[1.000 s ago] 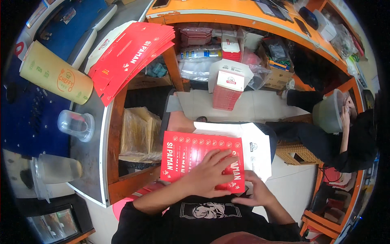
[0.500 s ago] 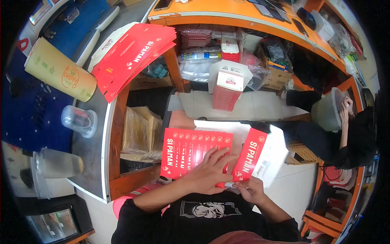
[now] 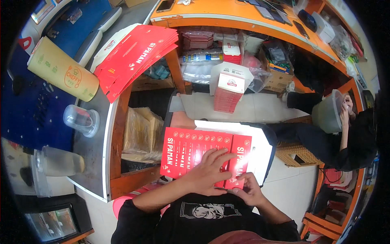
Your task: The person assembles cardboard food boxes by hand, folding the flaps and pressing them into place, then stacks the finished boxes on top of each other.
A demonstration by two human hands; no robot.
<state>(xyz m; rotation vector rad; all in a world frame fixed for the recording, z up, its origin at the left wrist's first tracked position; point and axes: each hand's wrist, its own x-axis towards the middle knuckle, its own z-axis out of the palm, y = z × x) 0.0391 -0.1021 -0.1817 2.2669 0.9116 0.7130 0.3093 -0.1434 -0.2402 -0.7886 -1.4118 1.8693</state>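
A row of overlapping flat red cardboard box blanks [image 3: 174, 150] lies across my lap, with white flaps along its right side. My left hand [image 3: 209, 173] rests over the row with its fingers spread, touching the red faces. The rightmost box blank [image 3: 240, 154] lies against the row, with a narrow gap along its left edge near the top. My right hand [image 3: 250, 191] pinches this blank at its lower right corner, the thumb low and the fingers curled onto the red face.
Another pile of red blanks [image 3: 138, 57] lies on the left table beside a yellow cup [image 3: 65, 69] and a clear plastic cup [image 3: 81, 120]. A tall red stack [image 3: 228, 99] stands on the floor ahead. At right, another person's hands [image 3: 346, 110] are at a translucent tub [image 3: 328, 112].
The rightmost blank has moved left and levelled against the row, from a tilted position apart from it. My right hand has shifted slightly left with it; my left hand stays over the row.
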